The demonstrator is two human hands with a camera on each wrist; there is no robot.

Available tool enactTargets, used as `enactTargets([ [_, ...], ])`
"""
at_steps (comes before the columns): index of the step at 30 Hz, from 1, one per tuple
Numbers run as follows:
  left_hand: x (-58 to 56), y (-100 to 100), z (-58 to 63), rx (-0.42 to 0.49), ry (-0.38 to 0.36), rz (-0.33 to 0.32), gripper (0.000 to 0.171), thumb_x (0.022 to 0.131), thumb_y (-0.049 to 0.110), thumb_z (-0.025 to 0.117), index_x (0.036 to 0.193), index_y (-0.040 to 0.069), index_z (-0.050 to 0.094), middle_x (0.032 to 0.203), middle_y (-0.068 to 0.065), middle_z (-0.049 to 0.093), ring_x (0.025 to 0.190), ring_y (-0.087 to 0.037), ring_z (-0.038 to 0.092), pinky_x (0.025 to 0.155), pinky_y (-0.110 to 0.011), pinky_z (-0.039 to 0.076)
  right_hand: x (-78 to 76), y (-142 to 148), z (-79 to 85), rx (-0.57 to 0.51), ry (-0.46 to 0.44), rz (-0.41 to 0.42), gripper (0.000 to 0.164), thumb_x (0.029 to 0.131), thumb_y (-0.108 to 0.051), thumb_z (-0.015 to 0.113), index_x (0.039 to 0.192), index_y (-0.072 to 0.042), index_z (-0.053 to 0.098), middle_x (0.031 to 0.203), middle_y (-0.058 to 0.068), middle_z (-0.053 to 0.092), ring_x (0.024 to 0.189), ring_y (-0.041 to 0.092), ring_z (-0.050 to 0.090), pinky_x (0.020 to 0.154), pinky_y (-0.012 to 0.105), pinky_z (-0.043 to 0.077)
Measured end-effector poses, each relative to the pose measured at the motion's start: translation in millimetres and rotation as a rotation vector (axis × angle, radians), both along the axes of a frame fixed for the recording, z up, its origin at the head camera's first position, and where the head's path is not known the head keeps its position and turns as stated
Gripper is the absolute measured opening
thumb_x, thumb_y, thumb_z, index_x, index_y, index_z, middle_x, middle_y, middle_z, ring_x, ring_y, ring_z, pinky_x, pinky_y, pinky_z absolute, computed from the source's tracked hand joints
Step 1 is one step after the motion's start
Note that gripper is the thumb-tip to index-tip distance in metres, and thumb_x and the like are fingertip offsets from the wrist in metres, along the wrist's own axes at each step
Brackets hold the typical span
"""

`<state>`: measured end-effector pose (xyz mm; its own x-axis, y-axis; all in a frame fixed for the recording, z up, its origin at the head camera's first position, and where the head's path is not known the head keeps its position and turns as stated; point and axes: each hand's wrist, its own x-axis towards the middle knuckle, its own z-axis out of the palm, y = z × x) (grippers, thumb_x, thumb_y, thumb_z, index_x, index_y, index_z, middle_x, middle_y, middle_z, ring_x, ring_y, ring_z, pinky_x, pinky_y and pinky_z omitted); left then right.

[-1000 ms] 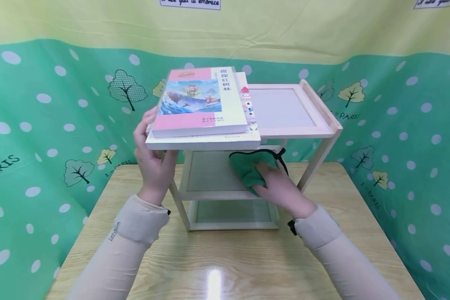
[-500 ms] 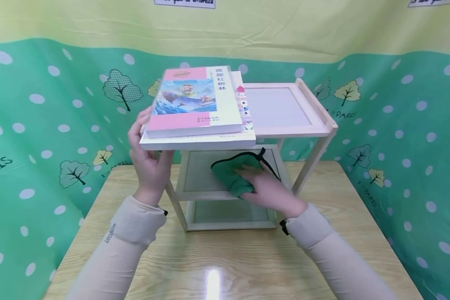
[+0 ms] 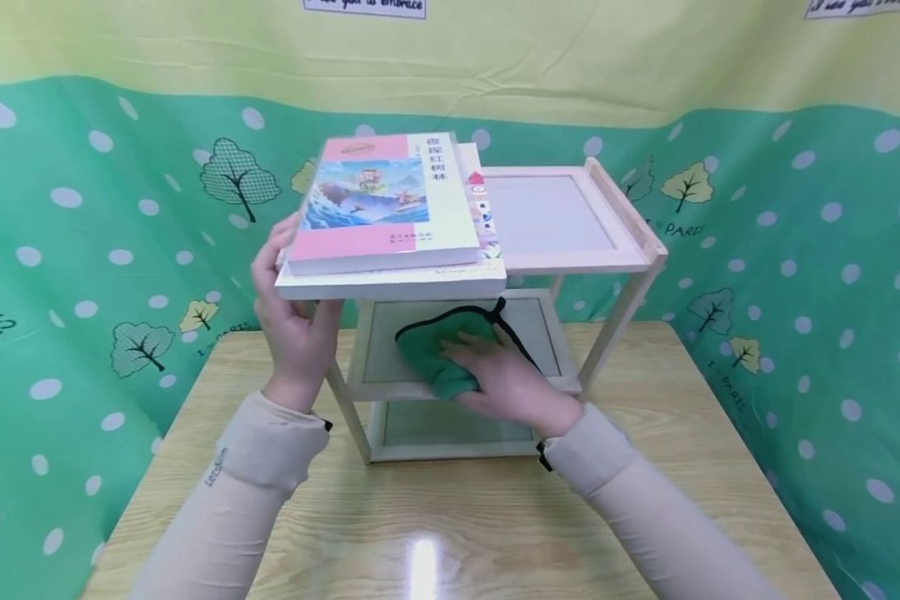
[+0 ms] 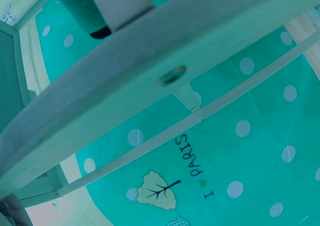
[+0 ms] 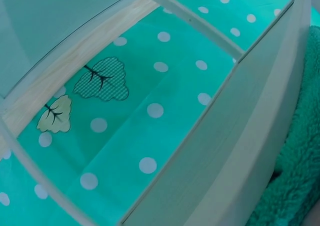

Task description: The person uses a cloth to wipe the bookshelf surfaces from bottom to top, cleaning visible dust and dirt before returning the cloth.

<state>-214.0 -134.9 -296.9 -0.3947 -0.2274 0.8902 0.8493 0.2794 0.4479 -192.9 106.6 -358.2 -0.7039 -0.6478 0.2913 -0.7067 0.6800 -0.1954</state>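
A two-book stack (image 3: 382, 204) with a pink and white cover on top lies over the left part of a pale wooden three-tier rack (image 3: 558, 267). My left hand (image 3: 300, 342) grips the left end of the rack's top, just beside and under the books; some fingers are hidden behind them. On the middle shelf (image 3: 382, 333) my right hand (image 3: 506, 375) holds a green cloth (image 3: 435, 346) with black edging, bunched between fingers and thumb, fingertips pressing down on it. In the right wrist view the fluffy cloth (image 5: 295, 171) lies along the shelf's edge.
The rack stands on a light wood table (image 3: 330, 517). Its bottom shelf (image 3: 450, 425) lies below the right hand. A raised rail (image 3: 626, 204) runs along the top's right end. Behind and at both sides hangs a green and yellow curtain (image 3: 105, 250) with dots and trees.
My right hand has slid the green cloth leftward across the middle shelf. The left hand keeps its place by the books; the whole scene shifts slightly left in the head view.
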Motion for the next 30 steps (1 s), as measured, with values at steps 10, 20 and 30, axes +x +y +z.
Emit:
enactTargets([
  [10, 0.7, 1.1, -0.4, 0.006, -0.021, 0.005, 0.087, 0.085, 0.063, 0.065, 0.126, -0.010, 0.041, 0.139, -0.022, 0.055, 0.137, -0.028, 0.047, 0.111, -0.040, 0.043, 0.7, -17.2, 6.0, 0.073, -0.100, -0.015, 0.052, 0.096, -0.031, 0.058, 0.145, -0.013, 0.050, 0.148, 0.009, 0.052, 0.143, 0.030, 0.042, 0.120, 0.064, 0.015],
  [20, 1.2, -0.8, 0.0, -0.003, -0.029, 0.014, 0.086, 0.087, 0.062, 0.064, 0.127, -0.010, 0.041, 0.141, -0.022, 0.054, 0.137, -0.027, 0.046, 0.112, -0.041, 0.042, -4.3, -28.6, 7.1, 0.042, -0.216, -0.049, 0.054, 0.099, -0.031, 0.046, 0.150, -0.014, 0.043, 0.153, 0.008, 0.046, 0.147, 0.027, 0.035, 0.123, 0.060, 0.009],
  [30, 1.7, -0.2, -0.7, -0.006, -0.029, 0.009, 0.088, 0.086, 0.064, 0.064, 0.128, -0.010, 0.041, 0.141, -0.021, 0.053, 0.137, -0.027, 0.046, 0.111, -0.041, 0.042, -19.8, -40.3, 9.5, 0.022, -0.367, -0.085, 0.060, 0.098, -0.028, 0.049, 0.155, -0.016, 0.035, 0.159, 0.009, 0.037, 0.152, 0.023, 0.024, 0.124, 0.056, -0.001],
])
